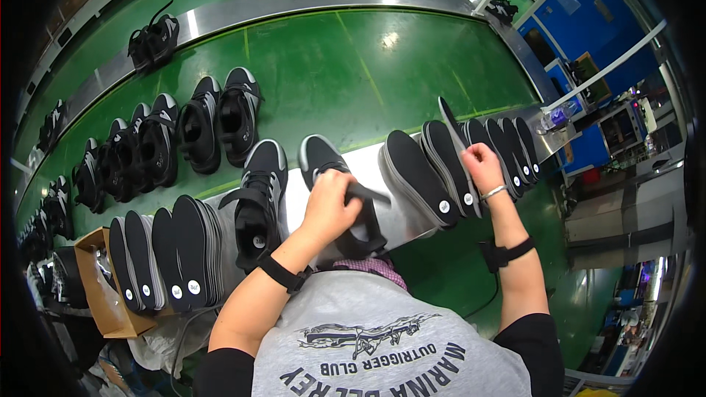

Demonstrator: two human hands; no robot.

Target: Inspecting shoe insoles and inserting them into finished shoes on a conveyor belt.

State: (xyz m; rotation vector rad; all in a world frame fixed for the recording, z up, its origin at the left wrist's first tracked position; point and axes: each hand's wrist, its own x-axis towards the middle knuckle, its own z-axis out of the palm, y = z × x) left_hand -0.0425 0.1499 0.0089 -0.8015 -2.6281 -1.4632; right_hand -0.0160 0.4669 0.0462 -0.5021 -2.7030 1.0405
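My left hand (329, 202) is closed at the opening of a black shoe (321, 151) with a grey toe edge, its fingers on the tongue, which sticks out to the right. My hand covers the middle of that shoe. To its left stands a matching shoe (259, 187) with a round white sticker inside. At the right, my right hand (483, 169) pinches a thin dark insole (451, 126), raised on edge above the insole stacks. Just left of it, a stack of black insoles (412, 173) with white round stickers lies on the metal ledge.
More insole stacks (521, 148) run to the right, others (193, 250) to the left beside an open cardboard box (110, 279). Several black shoes (198, 126) line the green surface (309, 66) at the left. A shoe pair (153, 43) sits on the far metal rail.
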